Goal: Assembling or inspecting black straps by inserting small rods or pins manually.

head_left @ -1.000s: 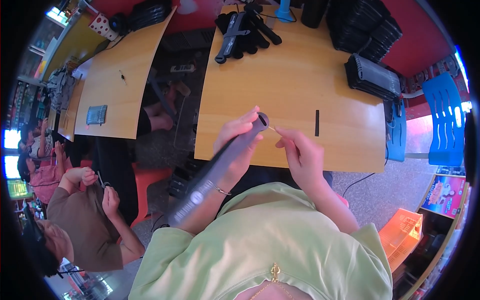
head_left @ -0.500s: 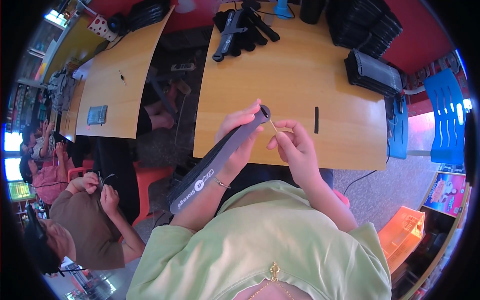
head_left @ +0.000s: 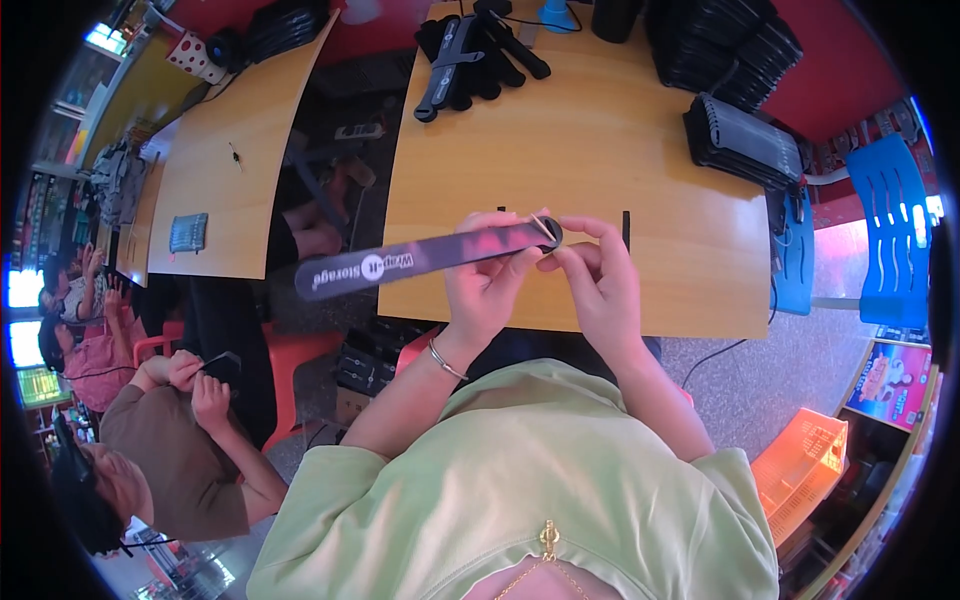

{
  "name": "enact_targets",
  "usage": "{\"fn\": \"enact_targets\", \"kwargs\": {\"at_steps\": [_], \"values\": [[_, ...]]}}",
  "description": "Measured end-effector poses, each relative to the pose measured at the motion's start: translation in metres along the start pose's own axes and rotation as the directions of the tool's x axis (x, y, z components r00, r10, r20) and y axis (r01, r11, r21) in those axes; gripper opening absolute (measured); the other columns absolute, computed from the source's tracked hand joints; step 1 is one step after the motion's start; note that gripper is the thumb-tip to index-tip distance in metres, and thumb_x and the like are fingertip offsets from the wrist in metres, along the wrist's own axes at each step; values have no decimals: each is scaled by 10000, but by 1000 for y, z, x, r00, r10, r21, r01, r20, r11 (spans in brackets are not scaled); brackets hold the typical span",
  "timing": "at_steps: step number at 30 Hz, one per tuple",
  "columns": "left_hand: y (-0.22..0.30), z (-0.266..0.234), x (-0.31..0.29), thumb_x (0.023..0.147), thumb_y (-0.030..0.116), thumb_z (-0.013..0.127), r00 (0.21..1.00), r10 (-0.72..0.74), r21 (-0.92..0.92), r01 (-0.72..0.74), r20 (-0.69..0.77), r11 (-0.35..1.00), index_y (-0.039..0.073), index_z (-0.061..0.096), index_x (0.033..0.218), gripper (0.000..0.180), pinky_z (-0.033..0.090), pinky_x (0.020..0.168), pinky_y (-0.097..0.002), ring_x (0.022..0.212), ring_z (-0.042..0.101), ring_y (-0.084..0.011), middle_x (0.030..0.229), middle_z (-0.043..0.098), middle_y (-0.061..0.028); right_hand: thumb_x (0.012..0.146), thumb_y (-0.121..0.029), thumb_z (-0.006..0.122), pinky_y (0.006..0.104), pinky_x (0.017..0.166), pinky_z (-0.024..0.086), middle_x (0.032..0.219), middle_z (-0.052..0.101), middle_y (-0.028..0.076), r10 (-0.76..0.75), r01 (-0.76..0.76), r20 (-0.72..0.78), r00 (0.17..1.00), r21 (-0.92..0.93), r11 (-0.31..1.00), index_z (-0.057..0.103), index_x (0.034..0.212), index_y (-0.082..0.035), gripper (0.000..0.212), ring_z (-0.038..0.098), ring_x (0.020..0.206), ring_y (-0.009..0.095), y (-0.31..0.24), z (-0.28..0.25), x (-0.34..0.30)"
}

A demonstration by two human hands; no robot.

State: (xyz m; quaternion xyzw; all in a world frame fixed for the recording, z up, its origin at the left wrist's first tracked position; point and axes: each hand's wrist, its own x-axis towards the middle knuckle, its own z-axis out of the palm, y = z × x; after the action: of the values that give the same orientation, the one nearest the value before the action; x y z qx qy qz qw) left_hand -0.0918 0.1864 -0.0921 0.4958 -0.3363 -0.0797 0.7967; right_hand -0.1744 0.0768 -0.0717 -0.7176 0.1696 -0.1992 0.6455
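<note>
A bundle of dark grey hook-and-loop storage straps (head_left: 440, 252) points out to the left above the table's near edge, white lettering facing up. My left hand (head_left: 483, 295) is closed round it near its rounded, holed end. A thin tan rubber band (head_left: 542, 226) crosses that end, next to the hole. My right hand (head_left: 606, 278) pinches at the same end, thumb and forefinger together on the band; part of the band is hidden by the fingers.
On the wooden table (head_left: 560, 130) lie a black strip (head_left: 626, 230), a pile of straps (head_left: 468, 65) and stacked black packs (head_left: 745, 140). A blue chair (head_left: 890, 230) and an orange basket (head_left: 802, 462) stand to the right. A person (head_left: 170, 450) works at the left.
The strap bundle has swung from slanting down-left to nearly level. My right hand has come in against its end, and the band now lies across the end instead of stretching off to the right.
</note>
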Motion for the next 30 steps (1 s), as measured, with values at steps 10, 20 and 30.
{"fn": "enact_targets", "kwargs": {"at_steps": [10,20,30], "values": [[-1,-31,23,811,1,655,855,-511,-334,509,91,793,33,422,1143,407,500,826,-331,902,616,-193,988,591,-105,856,-19,587,233,644,494,792,685,90,-102,107,75,992,-73,992,568,988,-10,133,671,755,131,0,-3,8],[-2,2,16,759,-16,700,895,-439,-163,424,-73,891,6,426,1117,452,529,805,-311,905,612,-168,1010,589,-107,877,-15,561,234,660,496,813,676,105,-73,72,-62,995,-28,997,568,953,18,83,663,734,136,-2,4,10],[3,-17,19,804,-27,629,812,-561,-94,579,159,810,-18,478,1242,463,461,875,-278,967,591,-137,1066,609,-81,849,-1,572,227,590,480,715,646,71,-99,96,-4,995,-206,974,596,913,-8,69,637,642,125,5,-7,11]]}}
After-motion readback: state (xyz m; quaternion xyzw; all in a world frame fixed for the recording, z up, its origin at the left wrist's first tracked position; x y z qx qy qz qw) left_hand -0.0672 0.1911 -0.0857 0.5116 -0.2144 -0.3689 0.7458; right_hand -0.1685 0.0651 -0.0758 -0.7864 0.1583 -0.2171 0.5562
